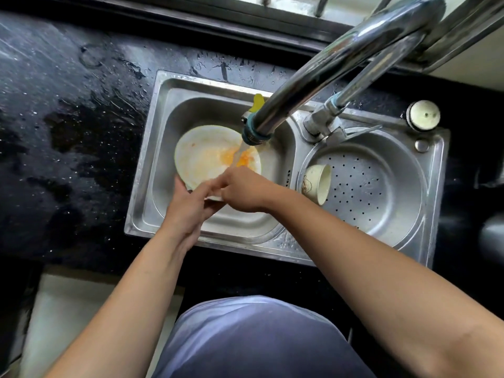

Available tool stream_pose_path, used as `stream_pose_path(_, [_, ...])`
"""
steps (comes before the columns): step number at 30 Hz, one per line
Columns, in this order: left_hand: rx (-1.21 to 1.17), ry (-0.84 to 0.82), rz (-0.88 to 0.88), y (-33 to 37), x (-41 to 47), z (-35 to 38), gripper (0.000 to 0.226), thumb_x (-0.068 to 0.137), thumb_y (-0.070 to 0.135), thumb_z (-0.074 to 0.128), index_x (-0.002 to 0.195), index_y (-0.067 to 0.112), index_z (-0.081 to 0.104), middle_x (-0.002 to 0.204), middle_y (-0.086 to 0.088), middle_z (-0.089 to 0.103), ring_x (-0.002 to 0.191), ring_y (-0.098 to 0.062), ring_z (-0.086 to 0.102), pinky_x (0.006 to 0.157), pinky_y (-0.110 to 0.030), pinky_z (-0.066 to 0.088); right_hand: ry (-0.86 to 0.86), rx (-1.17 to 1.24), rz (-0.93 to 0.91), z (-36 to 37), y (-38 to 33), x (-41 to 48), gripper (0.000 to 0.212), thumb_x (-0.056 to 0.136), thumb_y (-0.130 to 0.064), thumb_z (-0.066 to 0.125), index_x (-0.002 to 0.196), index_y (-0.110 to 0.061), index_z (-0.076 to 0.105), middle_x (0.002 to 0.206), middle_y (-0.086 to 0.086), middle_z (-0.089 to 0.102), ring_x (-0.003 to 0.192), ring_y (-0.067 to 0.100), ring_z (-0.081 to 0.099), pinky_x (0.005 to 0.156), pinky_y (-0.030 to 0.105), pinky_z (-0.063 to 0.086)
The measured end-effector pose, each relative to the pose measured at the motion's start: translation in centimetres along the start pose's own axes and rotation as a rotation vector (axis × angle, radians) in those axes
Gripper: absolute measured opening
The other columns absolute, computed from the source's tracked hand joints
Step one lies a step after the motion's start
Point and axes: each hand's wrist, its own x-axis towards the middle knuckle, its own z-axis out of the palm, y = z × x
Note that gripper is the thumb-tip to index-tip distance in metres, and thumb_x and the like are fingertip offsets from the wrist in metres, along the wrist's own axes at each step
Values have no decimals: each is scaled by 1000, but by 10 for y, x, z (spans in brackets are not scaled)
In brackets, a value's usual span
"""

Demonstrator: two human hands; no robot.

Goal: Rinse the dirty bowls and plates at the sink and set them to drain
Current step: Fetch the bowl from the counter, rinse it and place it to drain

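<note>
One plate [210, 156] is in play, held tilted in the left basin [169, 110] of the steel sink, its soiled face turned up toward the tap's [313, 83] stream, which lands on the orange smear on the plate's right side. Going left to right: the wet black table [68, 118] carries no dishes that I can see; then the left hand [188, 205], its grip clamped on the plate's near rim from below, thumb over the edge; then the right hand [242, 190], its grip also closed at that same near rim, just beside the left, fingers curled onto the plate (whether rubbing or only steadying, I cannot tell). The plate lies ahead of both hands, away from the body, and the smear sits nearer the right hand, so that hand is better placed to wipe it.

Further right, one small bowl [317, 182] lies on its side in the perforated draining basin [381, 186], mouth facing right. Count: one plate, one bowl, two basins, one tap. The plate's next stop, I judge, is that right basin.
</note>
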Motion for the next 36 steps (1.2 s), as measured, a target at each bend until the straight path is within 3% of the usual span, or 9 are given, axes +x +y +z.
stream_pose_path(2, [39, 6, 2, -1, 0, -3, 66, 90, -11, 51, 148, 21, 42, 136, -14, 63, 114, -31, 71, 75, -39, 66, 48, -200, 108, -7, 11, 5, 27, 96, -17, 47, 91, -5, 71, 88, 10, 68, 87, 31, 57, 62, 31, 43])
stream_pose_path(6, [94, -58, -11, -8, -5, 7, 71, 90, -6, 55, 149, 31, 43, 118, -11, 75, 100, -33, 78, 76, -41, 66, 99, -72, 46, -4, 1, 16, 50, 95, -19, 52, 144, -20, 52, 133, 16, 64, 117, 33, 59, 97, 39, 49])
stream_pose_path(9, [42, -5, 23, -5, 1, 2, 59, 95, -3, 59, 146, 25, 46, 121, -10, 75, 101, -25, 78, 71, -38, 65, 0, 236, -7, 6, 2, 6, 37, 93, -25, 56, 126, -23, 72, 132, 7, 69, 123, 25, 60, 105, 38, 47])
stream_pose_path(12, [80, 22, 26, -3, 4, -8, 75, 85, -5, 55, 149, 32, 43, 124, -6, 69, 102, -25, 77, 72, -37, 65, -51, -26, 104, -4, 21, 5, 30, 91, -20, 51, 102, -12, 78, 105, 10, 74, 101, 28, 63, 72, 33, 47])
stream_pose_path(15, [157, -54, 8, -11, -4, 1, 82, 76, 2, 60, 148, 38, 46, 115, -8, 75, 100, -29, 77, 77, -41, 65, 40, -266, 114, -6, 13, 13, 33, 95, -14, 46, 121, -8, 66, 115, 17, 69, 105, 34, 62, 77, 32, 46])
stream_pose_path(19, [52, -27, 15, -13, -2, 4, 64, 89, 5, 68, 145, 28, 48, 127, -11, 73, 109, -30, 76, 78, -43, 65, 15, 52, -23, 4, 4, 7, 35, 94, -19, 55, 124, -17, 72, 122, 11, 72, 113, 30, 64, 98, 39, 50])
stream_pose_path(23, [130, 4, 51, -9, 4, -6, 78, 83, -7, 54, 150, 32, 44, 123, -9, 70, 103, -23, 76, 76, -42, 65, -26, -171, 125, -6, 31, 6, 26, 96, -22, 53, 99, -8, 75, 90, 7, 70, 87, 28, 59, 68, 33, 44])
stream_pose_path(30, [54, -4, 61, -8, 7, 9, 68, 86, -1, 63, 146, 27, 49, 126, -9, 73, 107, -27, 76, 73, -41, 65, 5, 54, -34, -4, 16, 2, 36, 92, -35, 57, 119, -24, 77, 117, 6, 76, 107, 25, 65, 94, 37, 52])
stream_pose_path(36, [223, -23, 99, -18, 1, 7, 83, 76, 6, 59, 148, 45, 45, 126, -3, 69, 110, -24, 72, 81, -47, 65, 137, -372, 82, -18, 23, 19, 32, 98, -16, 44, 124, -8, 62, 118, 16, 67, 106, 33, 62, 79, 33, 43])
